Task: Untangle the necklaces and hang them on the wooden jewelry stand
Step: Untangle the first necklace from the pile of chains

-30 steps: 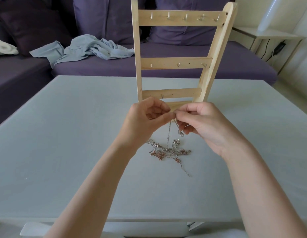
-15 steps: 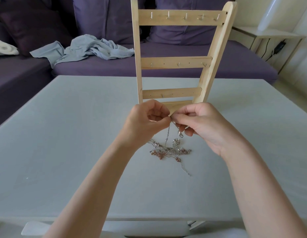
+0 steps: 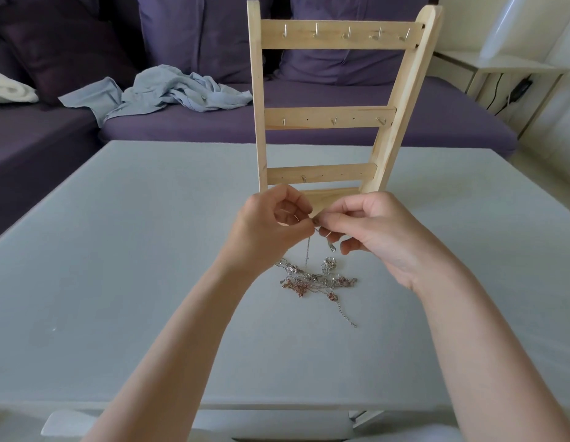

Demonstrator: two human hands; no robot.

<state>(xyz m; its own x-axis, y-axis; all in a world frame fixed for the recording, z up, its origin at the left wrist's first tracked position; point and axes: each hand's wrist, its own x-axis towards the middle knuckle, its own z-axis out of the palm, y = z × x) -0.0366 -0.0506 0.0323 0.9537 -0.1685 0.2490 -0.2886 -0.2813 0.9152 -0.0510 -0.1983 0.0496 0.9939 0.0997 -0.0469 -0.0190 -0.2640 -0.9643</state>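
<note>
A tangle of silver and rose-gold necklaces [image 3: 315, 280] lies on the grey table [image 3: 117, 250] in front of the wooden jewelry stand [image 3: 328, 118]. The stand is upright with three rails of small metal hooks, and no chain hangs on it. My left hand [image 3: 270, 228] and my right hand [image 3: 369, 231] meet fingertip to fingertip just above the pile. Both pinch a thin silver chain [image 3: 308, 250] that runs down into the tangle. A clasp end dangles under my right fingers.
A purple sofa [image 3: 309, 129] runs behind the table, with a crumpled light-blue cloth [image 3: 168, 90] on its seat. A white side table [image 3: 500, 71] with a cable stands at the far right. The stand's base sits right behind my hands.
Both hands have risen slightly and stay pinched together on the chain. My right fingers have shifted a little. The pile on the table lies as before.
</note>
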